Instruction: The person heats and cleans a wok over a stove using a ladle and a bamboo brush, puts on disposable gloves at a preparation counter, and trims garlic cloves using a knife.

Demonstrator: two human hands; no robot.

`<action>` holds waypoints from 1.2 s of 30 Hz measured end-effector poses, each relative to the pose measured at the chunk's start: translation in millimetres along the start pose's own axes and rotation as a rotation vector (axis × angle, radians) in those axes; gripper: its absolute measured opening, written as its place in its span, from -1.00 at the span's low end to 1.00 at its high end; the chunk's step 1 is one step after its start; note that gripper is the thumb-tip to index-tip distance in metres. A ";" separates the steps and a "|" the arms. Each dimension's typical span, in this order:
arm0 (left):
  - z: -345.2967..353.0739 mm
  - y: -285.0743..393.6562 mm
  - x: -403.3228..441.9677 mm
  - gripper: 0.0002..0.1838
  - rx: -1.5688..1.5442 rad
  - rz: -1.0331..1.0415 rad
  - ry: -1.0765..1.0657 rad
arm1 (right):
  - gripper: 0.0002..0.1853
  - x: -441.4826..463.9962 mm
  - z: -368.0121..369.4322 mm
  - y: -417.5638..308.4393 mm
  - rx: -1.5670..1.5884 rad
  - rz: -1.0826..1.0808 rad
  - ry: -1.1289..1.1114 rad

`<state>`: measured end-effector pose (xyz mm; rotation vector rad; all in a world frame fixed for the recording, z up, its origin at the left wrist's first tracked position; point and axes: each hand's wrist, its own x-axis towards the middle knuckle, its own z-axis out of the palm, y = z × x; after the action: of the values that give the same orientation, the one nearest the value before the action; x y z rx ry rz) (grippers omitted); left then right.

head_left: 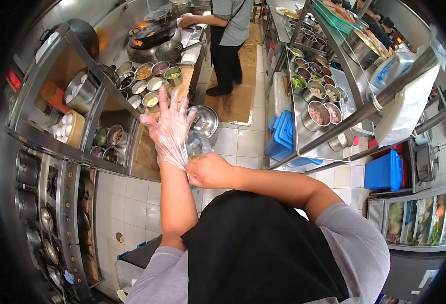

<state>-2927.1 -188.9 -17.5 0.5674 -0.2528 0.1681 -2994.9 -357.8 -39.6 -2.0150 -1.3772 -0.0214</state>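
Note:
A clear plastic glove (pixel 171 137) covers my left hand (pixel 170 121), whose fingers are stretched out and spread. My bare right hand (pixel 208 171) is closed on the glove's cuff at the left wrist. Beyond the left fingertips stand several small metal pots of ingredients, among them a pot of chopped greens (pixel 173 75) and a pot of white paste (pixel 152 100). Just past the gloved hand, a round metal lid (pixel 203 120) sits low beside the counter, with a crumpled clear plastic bag (pixel 197 144) partly hidden behind my hands.
A co-worker (pixel 228 40) stands ahead near a flaming wok (pixel 154 33). Metal shelving (pixel 71 147) with eggs and pots flanks my left. On the right, a steel counter (pixel 304 137) bears several ingredient pots. Blue-lidded bins (pixel 282 134) and a glass-door fridge (pixel 423 218) stand nearby.

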 end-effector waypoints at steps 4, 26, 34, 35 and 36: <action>-10.4 -5.8 5.2 0.21 -0.215 -0.090 -0.051 | -0.80 1.7 1.8 6.4 0.027 -0.012 -0.018; 17.2 -157.5 229.2 -0.02 -0.424 -0.264 -0.152 | -0.64 85.3 -111.7 255.6 1.434 0.572 0.957; 19.7 -194.3 333.5 -0.05 -0.192 -0.182 -0.311 | -0.64 136.2 -161.2 338.6 0.899 0.576 1.102; 20.6 -196.6 345.9 -0.06 -0.210 -0.171 -0.332 | -0.64 138.8 -167.0 347.3 0.890 0.574 1.111; 22.6 -200.6 356.2 -0.06 -0.212 -0.153 -0.323 | -0.64 139.7 -171.6 355.9 0.920 0.594 1.061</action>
<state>-2545.8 -336.8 -0.8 0.3990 -0.5321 -0.0998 -2579.0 -408.7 -42.2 -1.1810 -0.0281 -0.1394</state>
